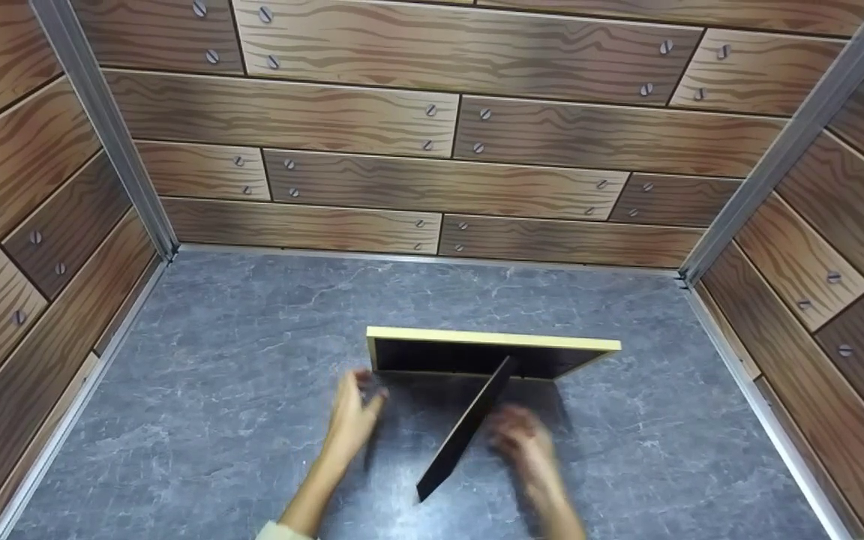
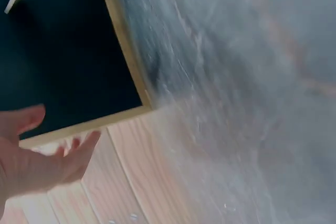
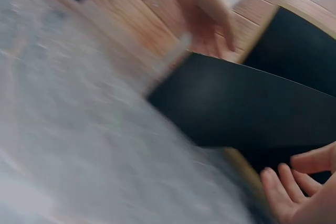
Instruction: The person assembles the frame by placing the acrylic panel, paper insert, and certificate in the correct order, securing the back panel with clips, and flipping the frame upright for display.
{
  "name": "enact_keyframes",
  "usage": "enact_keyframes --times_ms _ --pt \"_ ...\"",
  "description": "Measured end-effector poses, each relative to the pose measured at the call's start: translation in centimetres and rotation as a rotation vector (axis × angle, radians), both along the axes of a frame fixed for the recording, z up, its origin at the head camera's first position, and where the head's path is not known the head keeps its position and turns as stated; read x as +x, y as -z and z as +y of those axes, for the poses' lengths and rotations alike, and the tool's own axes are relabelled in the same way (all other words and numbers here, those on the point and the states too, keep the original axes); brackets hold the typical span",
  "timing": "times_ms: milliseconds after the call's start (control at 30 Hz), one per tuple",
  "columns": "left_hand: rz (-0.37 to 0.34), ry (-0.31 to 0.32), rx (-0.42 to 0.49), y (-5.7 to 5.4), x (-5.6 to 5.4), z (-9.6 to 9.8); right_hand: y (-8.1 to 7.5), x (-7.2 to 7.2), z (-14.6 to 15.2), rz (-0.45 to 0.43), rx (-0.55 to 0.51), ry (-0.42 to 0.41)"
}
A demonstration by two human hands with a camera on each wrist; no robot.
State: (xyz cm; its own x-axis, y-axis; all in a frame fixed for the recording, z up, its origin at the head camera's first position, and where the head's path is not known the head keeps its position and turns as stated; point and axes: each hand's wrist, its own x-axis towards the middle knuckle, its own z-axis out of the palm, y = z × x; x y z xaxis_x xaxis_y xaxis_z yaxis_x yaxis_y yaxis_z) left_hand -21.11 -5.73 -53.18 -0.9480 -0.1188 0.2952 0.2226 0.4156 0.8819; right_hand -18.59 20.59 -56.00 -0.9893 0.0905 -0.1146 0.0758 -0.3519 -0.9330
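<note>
A picture frame [image 1: 492, 339] with a yellow edge stands upright, its black back facing me. From that back a black easel leg [image 1: 466, 431] slants out toward me to the surface. My left hand [image 1: 352, 416] is beside the frame's left edge, thumb and fingers spread apart and holding nothing; the left wrist view has the hand [image 2: 47, 166] close to the frame's rim. Blurred, my right hand [image 1: 526, 446] is to the right of the leg. In the right wrist view its loosely bent fingers [image 3: 286, 190] hold nothing; whether they touch the frame I cannot tell.
A grey marbled tabletop [image 1: 252, 337] lies under the frame. Wood-patterned panels [image 1: 372, 180] wall it at the back and both sides, with metal strips [image 1: 769, 142] at the corners.
</note>
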Motion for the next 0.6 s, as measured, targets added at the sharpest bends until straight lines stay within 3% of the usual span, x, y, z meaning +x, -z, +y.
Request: enact_keyframes --times_ms 67,167,267,367,467,533,600 --pt "-0.047 0.128 -0.030 0.1 1.3 0.3 -1.3 -0.6 1.5 0.045 0.041 0.185" --pt "-0.105 0.324 -0.067 0.1 3.1 1.1 -3.4 -1.8 3.9 0.201 0.099 0.411" --pt "-0.157 0.464 -0.091 0.0 4.4 2.2 -5.0 -3.1 6.0 0.411 0.173 0.502" --pt "-0.185 0.520 -0.137 0.2 5.0 3.1 -5.9 -4.1 7.4 0.586 0.217 0.445" --pt "-0.165 0.512 -0.209 0.6 5.1 3.7 -6.0 -4.7 8.2 0.718 0.189 0.266" --pt "-0.154 0.497 -0.236 0.9 5.2 3.9 -5.8 -4.9 8.5 0.742 0.161 0.170" --pt "-0.137 0.486 -0.256 1.1 5.2 4.0 -5.6 -4.7 8.5 0.725 0.164 0.129"
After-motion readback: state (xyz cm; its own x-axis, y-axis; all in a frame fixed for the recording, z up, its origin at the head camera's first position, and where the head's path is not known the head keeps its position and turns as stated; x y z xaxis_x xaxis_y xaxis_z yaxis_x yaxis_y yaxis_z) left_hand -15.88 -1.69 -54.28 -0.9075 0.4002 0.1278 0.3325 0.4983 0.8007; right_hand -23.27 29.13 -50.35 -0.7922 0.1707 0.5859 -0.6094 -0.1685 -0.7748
